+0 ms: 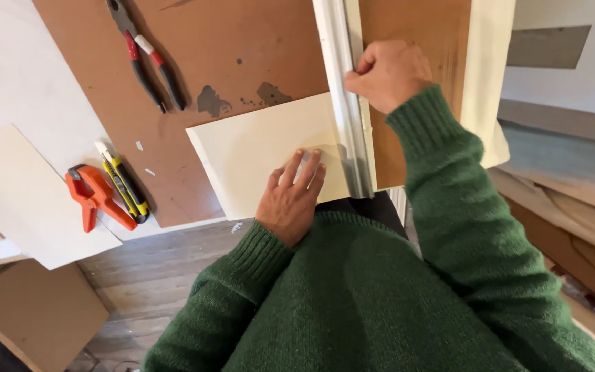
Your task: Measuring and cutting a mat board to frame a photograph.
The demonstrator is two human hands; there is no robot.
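Your left hand (290, 200) lies flat, fingers spread, pressing down on the cream board (263, 155), which sits on the brown worktop (242, 48) at its near edge. Your right hand (388, 72) is curled into a closed grip against the metal straightedge (349, 103), which runs along the board's right edge and away up the worktop; whether a blade sits inside that fist cannot be told. The hand is well up the rule, beyond the board's far edge. No cut line or separated strip shows on the board, so by the look of it the work is at the holding and aligning stage. The yellow utility knife (124, 182) lies beside an orange clamp (94, 196) at left, untouched; pliers (147, 58) rest further up.
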